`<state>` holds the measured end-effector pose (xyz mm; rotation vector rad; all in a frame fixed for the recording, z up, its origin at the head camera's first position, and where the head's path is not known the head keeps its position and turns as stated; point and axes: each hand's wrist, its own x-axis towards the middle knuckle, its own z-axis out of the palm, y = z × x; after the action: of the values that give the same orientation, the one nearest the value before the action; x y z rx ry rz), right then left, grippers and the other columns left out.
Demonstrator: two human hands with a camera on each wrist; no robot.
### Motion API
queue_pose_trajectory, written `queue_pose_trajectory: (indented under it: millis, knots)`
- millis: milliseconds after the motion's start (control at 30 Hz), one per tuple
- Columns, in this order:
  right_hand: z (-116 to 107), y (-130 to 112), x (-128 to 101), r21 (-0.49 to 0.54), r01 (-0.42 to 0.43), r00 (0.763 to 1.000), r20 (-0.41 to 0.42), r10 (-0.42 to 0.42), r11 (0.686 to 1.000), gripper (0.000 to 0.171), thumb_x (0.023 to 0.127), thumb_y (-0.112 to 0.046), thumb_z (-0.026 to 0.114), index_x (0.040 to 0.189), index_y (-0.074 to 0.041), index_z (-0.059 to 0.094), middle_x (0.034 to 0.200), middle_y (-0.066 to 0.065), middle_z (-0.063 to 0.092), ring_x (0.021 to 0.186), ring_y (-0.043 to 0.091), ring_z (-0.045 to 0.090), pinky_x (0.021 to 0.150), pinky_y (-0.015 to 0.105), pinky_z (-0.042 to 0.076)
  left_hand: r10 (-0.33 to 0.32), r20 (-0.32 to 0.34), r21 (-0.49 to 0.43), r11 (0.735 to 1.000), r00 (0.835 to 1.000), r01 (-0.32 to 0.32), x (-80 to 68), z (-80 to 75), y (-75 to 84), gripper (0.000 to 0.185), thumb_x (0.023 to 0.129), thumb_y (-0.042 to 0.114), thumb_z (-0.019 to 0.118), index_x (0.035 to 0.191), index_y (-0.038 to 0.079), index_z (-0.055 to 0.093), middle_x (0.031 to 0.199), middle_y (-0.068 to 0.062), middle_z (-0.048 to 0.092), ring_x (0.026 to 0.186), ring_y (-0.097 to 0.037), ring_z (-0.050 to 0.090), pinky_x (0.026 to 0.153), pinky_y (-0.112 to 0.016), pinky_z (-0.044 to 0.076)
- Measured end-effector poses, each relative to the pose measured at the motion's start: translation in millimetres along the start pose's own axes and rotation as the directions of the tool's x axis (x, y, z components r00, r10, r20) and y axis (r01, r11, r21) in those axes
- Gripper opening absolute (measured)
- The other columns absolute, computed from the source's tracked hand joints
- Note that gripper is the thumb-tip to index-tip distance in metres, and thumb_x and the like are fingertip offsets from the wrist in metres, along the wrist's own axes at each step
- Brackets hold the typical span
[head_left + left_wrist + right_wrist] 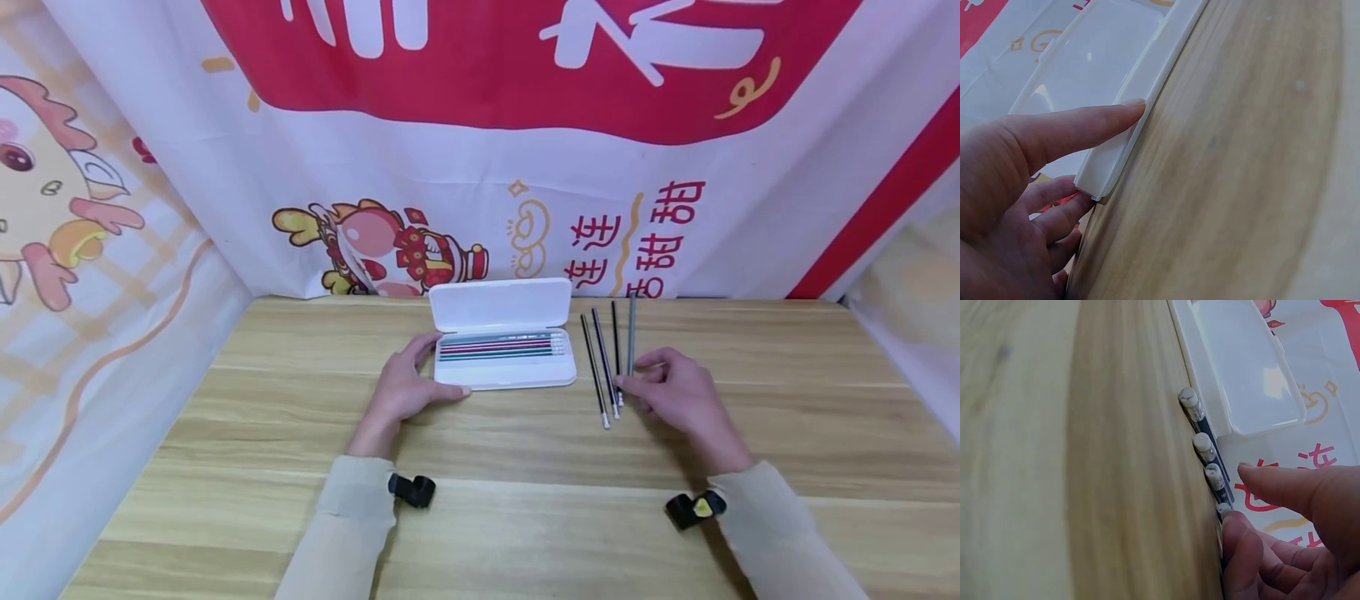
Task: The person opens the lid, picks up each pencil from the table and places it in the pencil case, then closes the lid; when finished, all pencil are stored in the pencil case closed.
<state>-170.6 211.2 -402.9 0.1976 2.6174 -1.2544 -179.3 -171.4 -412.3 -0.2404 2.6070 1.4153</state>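
Note:
An open white pencil case (517, 375) lies at the middle of the wooden table (480, 517), its lid (501, 304) tipped back; several colored pencils (501, 347) lie inside. My left hand (448, 364) rests at the case's left end, thumb (1085, 128) straight along the front rim (1147, 87), fingers (1060, 215) against the end. Several dark loose pencils (603, 358) lie right of the case, eraser ends (1202, 442) toward me. My right hand (628, 375) is at their near ends; a fingertip (1235, 540) touches the end of the rightmost grey pencil (632, 329), thumb (1285, 487) apart above it.
A red-and-white cartoon banner (480, 167) hangs behind the table, and printed cloth (90, 275) closes the left side. Bare wood lies in front of the case and to the far right. Small black cameras (412, 490) sit on both wrists.

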Motion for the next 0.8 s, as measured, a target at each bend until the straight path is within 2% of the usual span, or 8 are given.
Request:
queue_pose_trajectory:
  millis: [533,800]
  knots:
    - [0.5,-1.4,0.1,-0.074,0.042,0.999,0.020,-0.041,0.996,0.052,0.098,-0.026,0.078,0.137,0.002,0.057,0.107,0.017,0.079,0.076,0.017,0.072,0.068,0.031,0.057,0.011,-0.002,0.021,1.000,1.000,-0.010,1.3,1.0,0.9,0.098,0.075,0.028,0.099,0.160,0.028,0.050,0.171,-0.005,0.047,0.162,-0.038,0.030,0.134,-0.065,0.020]
    - [-3.4,0.6,-0.7,-0.054,0.007,0.999,0.035,-0.005,0.999,0.047,0.099,-0.021,0.076,0.133,0.004,0.058,0.108,0.019,0.077,0.078,0.018,0.071,0.067,0.031,0.062,0.009,-0.004,0.018,1.000,1.000,-0.009,0.2,-0.4,1.1,0.098,0.075,0.029,0.099,0.159,0.028,0.050,0.171,-0.006,0.047,0.161,-0.039,0.030,0.134,-0.065,0.020]
